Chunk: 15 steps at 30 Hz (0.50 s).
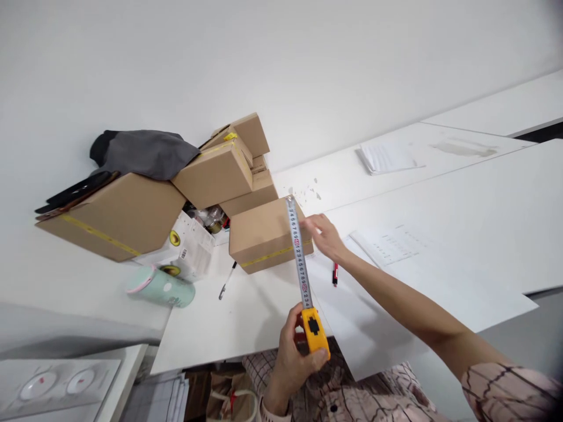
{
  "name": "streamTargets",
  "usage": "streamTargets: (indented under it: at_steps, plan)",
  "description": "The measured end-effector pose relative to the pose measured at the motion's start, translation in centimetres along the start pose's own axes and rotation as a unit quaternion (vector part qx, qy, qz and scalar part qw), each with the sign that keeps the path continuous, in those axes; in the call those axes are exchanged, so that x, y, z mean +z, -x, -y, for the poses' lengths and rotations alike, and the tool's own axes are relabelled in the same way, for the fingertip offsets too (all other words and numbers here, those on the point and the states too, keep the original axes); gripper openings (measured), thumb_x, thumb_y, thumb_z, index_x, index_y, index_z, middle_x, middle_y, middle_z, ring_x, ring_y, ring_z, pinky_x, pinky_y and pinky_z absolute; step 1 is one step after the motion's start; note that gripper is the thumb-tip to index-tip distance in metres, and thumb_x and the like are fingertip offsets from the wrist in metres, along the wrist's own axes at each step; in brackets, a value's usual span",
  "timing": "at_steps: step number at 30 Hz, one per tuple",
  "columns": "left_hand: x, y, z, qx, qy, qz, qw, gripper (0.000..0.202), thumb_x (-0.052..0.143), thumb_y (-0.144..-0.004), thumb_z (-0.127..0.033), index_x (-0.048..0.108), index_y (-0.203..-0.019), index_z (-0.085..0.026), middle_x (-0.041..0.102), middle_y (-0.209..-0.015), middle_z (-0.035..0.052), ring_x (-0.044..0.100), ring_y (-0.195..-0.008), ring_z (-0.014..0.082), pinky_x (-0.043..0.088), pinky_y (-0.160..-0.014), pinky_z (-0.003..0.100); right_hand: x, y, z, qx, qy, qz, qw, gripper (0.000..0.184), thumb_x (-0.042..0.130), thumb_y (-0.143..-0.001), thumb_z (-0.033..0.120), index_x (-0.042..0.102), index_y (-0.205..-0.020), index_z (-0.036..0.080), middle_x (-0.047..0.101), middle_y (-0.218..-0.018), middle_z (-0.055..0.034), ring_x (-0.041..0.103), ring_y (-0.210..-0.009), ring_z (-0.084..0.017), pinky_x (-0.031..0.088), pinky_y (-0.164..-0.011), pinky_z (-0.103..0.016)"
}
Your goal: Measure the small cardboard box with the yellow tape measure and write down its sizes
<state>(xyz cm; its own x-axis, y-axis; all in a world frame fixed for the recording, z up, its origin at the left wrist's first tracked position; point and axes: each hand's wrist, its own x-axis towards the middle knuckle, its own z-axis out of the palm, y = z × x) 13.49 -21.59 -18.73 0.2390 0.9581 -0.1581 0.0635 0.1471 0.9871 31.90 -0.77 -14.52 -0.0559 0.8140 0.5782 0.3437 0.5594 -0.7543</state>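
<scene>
My left hand [291, 353] is closed around a yellow tape measure [314, 333] near the table's front edge. Its metal blade [298, 252] runs out from the case over the top of a small cardboard box [264, 234] with a strip of yellow tape. My right hand [323, 233] reaches to the box's right edge; its fingers are bent and touch the box beside the blade. A red pen [335, 274] lies on the white table [246, 316] just below my right wrist.
Several more cardboard boxes [118, 217] are stacked at the back left, with a dark grey cloth [145, 152] on top. A mint-green bottle [160, 287] lies on its side, near a black pen [227, 281]. Printed sheets [391, 243] and a paper stack [387, 157] lie to the right.
</scene>
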Motion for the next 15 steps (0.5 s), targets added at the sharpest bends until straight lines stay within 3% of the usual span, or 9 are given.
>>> streamTargets:
  at_steps: [3,5,8,11,13,15]
  plan:
    - [0.1,0.7,0.2,-0.023,-0.100,0.029,0.994,0.083,0.081,-0.062,-0.033,0.050,-0.138,-0.021,0.062,-0.114,0.0078,0.062,-0.089,0.0213,0.055,-0.080,0.034,-4.9,2.1,1.5,0.155,-0.216,-0.028,0.964,0.069,0.018,-0.098,0.068,0.066,-0.123,0.025,0.070,-0.094,-0.0068,0.052,-0.059,-0.017,0.047,-0.060,-0.036]
    - [0.3,0.9,0.3,-0.008,-0.167,0.059,0.984,0.082,0.082,-0.058,-0.026,0.054,-0.135,-0.021,0.064,-0.116,0.0081,0.062,-0.100,0.0269,0.052,-0.091,0.039,-8.4,3.5,2.4,0.198,-0.266,-0.029,0.943,0.060,0.039,-0.093,0.070,0.065,-0.126,0.027,0.069,-0.091,-0.0059,0.049,-0.052,-0.015,0.044,-0.050,-0.034]
    - [0.7,0.6,0.6,0.027,-0.209,0.086,0.974,0.082,0.084,-0.057,-0.023,0.057,-0.135,-0.024,0.063,-0.125,0.0095,0.057,-0.115,0.0332,0.044,-0.105,0.046,-12.0,6.2,3.1,0.225,-0.234,-0.062,0.944,0.041,0.063,-0.085,0.062,0.073,-0.105,0.027,0.066,-0.077,-0.0049,0.047,-0.047,-0.014,0.041,-0.044,-0.034]
    - [1.7,-0.2,0.7,0.020,-0.174,0.039,0.984,0.102,0.083,-0.060,-0.022,0.039,-0.151,-0.028,0.057,-0.134,0.0108,0.057,-0.118,0.0322,0.044,-0.106,0.047,-12.1,9.6,3.3,0.231,-0.176,-0.056,0.955,0.034,0.063,-0.087,0.058,0.074,-0.100,0.029,0.066,-0.074,-0.0051,0.053,-0.047,-0.017,0.047,-0.047,-0.037]
    - [2.5,-0.9,0.6,0.025,-0.154,0.006,0.988,0.116,0.082,-0.061,-0.021,0.019,-0.159,-0.028,0.055,-0.134,0.0117,0.058,-0.116,0.0299,0.044,-0.105,0.046,-10.4,11.9,3.6,0.234,-0.143,0.002,0.962,0.033,0.061,-0.088,0.057,0.073,-0.103,0.031,0.067,-0.073,-0.0047,0.058,-0.051,-0.019,0.050,-0.051,-0.040]
    - [3.1,-1.7,0.2,0.047,-0.153,-0.003,0.987,0.121,0.082,-0.063,-0.020,0.010,-0.160,-0.028,0.055,-0.131,0.0115,0.057,-0.118,0.0289,0.043,-0.106,0.046,-8.3,13.6,3.7,0.217,-0.120,0.071,0.966,0.033,0.056,-0.090,0.058,0.072,-0.105,0.033,0.068,-0.073,-0.0042,0.062,-0.057,-0.022,0.052,-0.056,-0.041]
